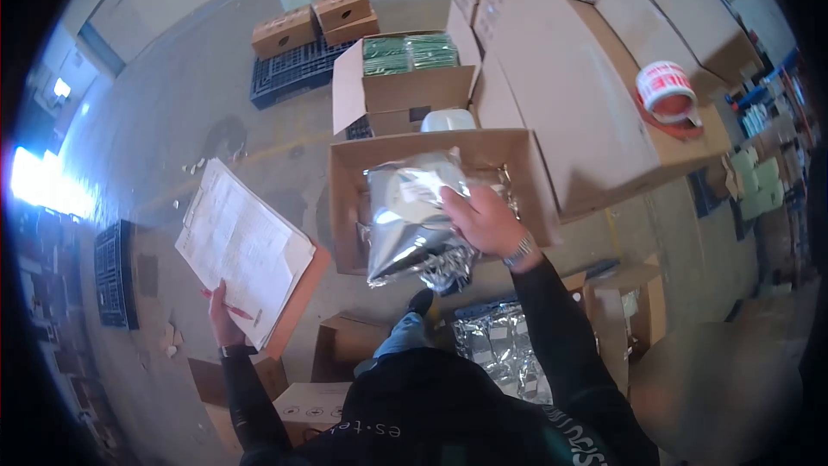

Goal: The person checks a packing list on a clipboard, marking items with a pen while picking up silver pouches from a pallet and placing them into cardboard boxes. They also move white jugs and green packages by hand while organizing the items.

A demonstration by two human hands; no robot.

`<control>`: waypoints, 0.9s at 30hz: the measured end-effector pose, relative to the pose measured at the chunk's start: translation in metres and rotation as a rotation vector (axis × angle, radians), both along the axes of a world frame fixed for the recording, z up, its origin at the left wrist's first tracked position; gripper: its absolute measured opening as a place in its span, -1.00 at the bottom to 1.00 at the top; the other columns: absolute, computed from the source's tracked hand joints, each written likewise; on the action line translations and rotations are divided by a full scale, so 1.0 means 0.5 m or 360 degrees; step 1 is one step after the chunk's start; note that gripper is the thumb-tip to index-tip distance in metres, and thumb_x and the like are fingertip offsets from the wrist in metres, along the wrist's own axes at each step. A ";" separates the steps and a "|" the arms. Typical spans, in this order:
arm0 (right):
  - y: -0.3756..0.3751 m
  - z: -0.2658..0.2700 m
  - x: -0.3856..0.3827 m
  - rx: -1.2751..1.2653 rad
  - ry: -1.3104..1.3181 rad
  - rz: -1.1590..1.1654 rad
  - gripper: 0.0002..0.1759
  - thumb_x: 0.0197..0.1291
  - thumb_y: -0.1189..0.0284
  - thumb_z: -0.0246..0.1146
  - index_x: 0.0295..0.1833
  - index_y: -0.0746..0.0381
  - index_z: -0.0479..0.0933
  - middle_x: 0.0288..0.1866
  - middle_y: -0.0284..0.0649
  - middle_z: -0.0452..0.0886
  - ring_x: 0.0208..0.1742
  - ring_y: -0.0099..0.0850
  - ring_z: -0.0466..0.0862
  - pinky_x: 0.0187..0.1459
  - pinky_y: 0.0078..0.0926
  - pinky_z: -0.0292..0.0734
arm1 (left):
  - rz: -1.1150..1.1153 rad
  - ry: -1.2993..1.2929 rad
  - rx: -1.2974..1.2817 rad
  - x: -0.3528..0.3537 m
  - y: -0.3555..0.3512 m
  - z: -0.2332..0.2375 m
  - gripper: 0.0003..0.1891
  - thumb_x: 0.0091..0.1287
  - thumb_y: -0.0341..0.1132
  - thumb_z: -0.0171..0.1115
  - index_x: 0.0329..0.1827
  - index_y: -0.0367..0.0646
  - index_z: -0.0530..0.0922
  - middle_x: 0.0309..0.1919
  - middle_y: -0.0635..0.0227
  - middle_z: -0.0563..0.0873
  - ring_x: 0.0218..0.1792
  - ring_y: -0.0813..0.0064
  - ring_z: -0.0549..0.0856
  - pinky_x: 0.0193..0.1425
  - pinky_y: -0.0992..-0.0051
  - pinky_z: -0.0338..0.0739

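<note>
My left hand [226,319] is closed on the lower left edge of a clipboard [304,280] carrying a stack of printed papers [246,242]. A red pen [235,310] lies across the sheet by the thumb. With my right hand [489,220], I grip the right side of a shiny silver plastic package [404,229]; a watch is on that wrist. The package is over an open cardboard box [347,194]. More silver wrapping shows behind and below the package, but the box's inside is mostly hidden.
Behind stands an open carton [414,95] of green packets. Tall cartons [561,95] rise on the right, with a tape roll [668,95] on top. Small boxes sit on a dark pallet [285,78]. Silver packets [500,341] and open boxes [345,349] lie near my legs.
</note>
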State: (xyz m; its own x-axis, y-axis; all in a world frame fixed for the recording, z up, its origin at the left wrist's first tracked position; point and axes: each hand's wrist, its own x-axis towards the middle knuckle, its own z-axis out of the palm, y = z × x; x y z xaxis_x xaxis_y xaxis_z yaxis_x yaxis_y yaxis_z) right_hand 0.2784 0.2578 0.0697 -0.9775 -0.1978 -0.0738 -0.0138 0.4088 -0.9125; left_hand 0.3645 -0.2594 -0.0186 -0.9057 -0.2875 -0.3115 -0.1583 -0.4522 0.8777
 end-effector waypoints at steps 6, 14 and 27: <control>-0.064 -0.147 -0.324 0.0348 0.0029 0.1055 -0.37 0.46 -0.04 0.09 -0.34 0.34 0.61 -0.51 -0.09 0.62 -0.43 -0.25 0.66 -0.22 -0.22 0.55 | 0.0221 -0.0159 0.0077 0.060 -0.027 -0.064 -0.44 0.47 -0.17 0.13 0.42 -0.33 0.30 0.24 0.11 0.59 0.21 0.25 0.61 0.33 0.27 0.48; -0.053 0.056 -0.331 0.1262 0.0129 0.1048 -0.49 0.37 0.06 0.13 -0.29 0.33 0.64 -0.35 0.08 0.68 -0.24 -0.02 0.70 -0.11 -0.09 0.56 | 0.0354 -0.0389 0.0037 0.112 -0.063 -0.090 -0.47 0.45 -0.20 0.14 0.34 -0.40 0.35 0.13 0.08 0.65 0.06 0.24 0.69 0.20 0.28 0.57; -0.103 -0.200 -0.308 0.1695 -0.0234 0.1413 -0.52 0.21 0.03 0.30 -0.10 0.26 0.67 -0.13 -0.05 0.73 0.04 -0.09 0.72 0.11 0.15 0.50 | 0.0270 -0.0232 -0.0051 0.010 -0.036 -0.071 -0.50 0.43 -0.36 0.16 0.37 -0.41 0.30 0.19 0.06 0.57 0.12 0.22 0.65 0.20 0.25 0.57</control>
